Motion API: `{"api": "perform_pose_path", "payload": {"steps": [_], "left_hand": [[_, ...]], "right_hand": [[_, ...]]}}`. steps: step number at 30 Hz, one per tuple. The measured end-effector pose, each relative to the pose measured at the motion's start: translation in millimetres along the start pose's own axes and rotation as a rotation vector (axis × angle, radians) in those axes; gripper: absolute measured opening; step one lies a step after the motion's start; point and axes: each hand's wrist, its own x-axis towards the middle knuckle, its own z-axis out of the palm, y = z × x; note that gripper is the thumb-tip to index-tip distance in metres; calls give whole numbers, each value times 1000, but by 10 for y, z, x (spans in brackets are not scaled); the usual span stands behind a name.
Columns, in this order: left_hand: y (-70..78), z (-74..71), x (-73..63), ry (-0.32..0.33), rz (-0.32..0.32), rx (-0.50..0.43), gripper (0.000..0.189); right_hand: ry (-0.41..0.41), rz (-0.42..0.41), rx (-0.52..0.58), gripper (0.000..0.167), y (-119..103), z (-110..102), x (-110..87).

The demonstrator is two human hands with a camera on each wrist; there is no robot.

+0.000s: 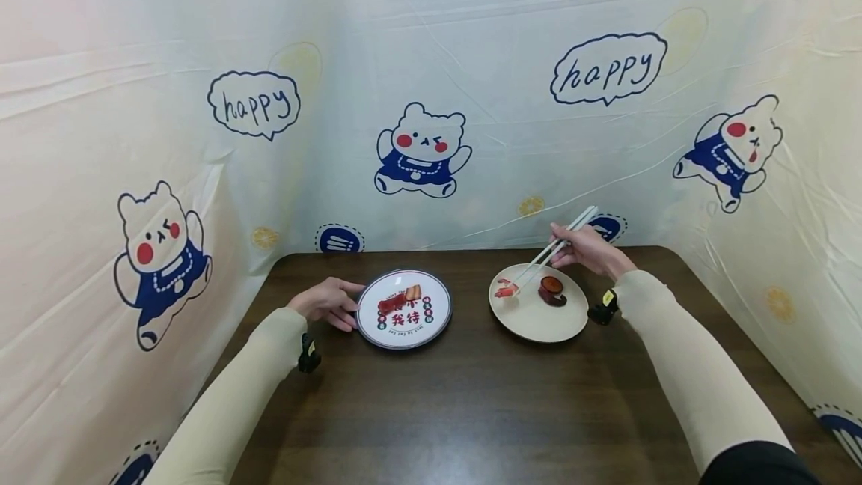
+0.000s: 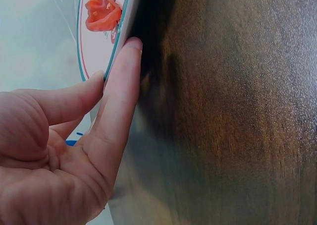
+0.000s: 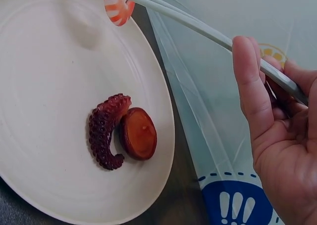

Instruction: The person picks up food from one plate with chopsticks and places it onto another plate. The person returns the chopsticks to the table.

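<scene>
In the head view, my left hand (image 1: 328, 302) pinches the left rim of a white printed plate (image 1: 434, 320), thumb above and fingers against the underside. On that plate lie a shiny red food piece (image 2: 103, 14) and a tan-and-red striped piece (image 1: 413, 293). My right hand (image 1: 592, 251) grips pale chopsticks (image 3: 198, 26) over a cream plate (image 1: 539, 329). At their tips is an orange-and-white shrimp piece (image 3: 118, 9), seemingly raised, with a shadow on the plate. A dark red octopus tentacle (image 3: 101, 133) and a round brown slice (image 3: 141, 135) lie together on the cream plate.
Both plates stand near the back of a dark wooden table (image 1: 458, 410). A pale cloth (image 1: 498, 163) with printed bears surrounds the table at the back and sides. Each wrist wears a small black camera.
</scene>
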Motion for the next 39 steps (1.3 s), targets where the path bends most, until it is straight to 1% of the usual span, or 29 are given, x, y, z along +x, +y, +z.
{"api": "perform_pose_path", "payload": {"steps": [8, 13, 20, 31, 39], "left_hand": [[1, -2, -1, -2, -1, 0, 60], [1, 0, -5, 1, -1, 5, 61], [7, 1, 1, -4, -9, 8, 62], [-9, -14, 25, 3, -5, 4, 63], [-10, -18, 29, 2, -4, 2, 61]], "right_hand": [[17, -10, -7, 35, -9, 90, 33], [-2, -22, 4, 36, 12, 124, 57], [-5, -32, 2, 37, 27, 165, 102], [0, -52, 37, 36, 10, 304, 152], [-28, -65, 28, 37, 25, 396, 213]]}}
